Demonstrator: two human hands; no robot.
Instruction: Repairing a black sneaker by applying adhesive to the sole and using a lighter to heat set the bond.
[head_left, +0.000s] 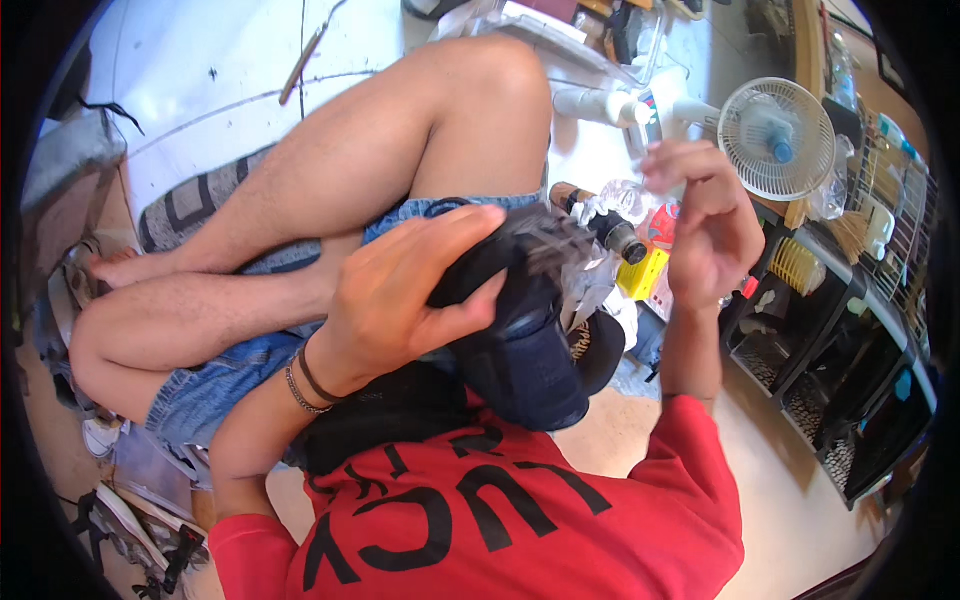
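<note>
My left hand (405, 285) is closed on a dark, soft item that looks like a cap (515, 365), held over my lap. A blurred greyish part (555, 240) shows at its upper end. Another dark cap (600, 355) with gold markings is just to the right of it. Raised at the right, my right hand (705, 215) has loosely bent fingers, slightly blurred, with nothing visible between them. Below and left of that hand are a black cylinder (625, 240), white crumpled material (590, 210) and a yellow box (640, 275).
A white fan (775, 140) stands at upper right, beside a black shelving unit (840, 390) with racks and bottles. My bare legs (250, 210) rest bent on a patterned grey mat (165, 220). Clutter, including shoes (100, 435), lies at lower left; a thin stick (305, 70) is at the top.
</note>
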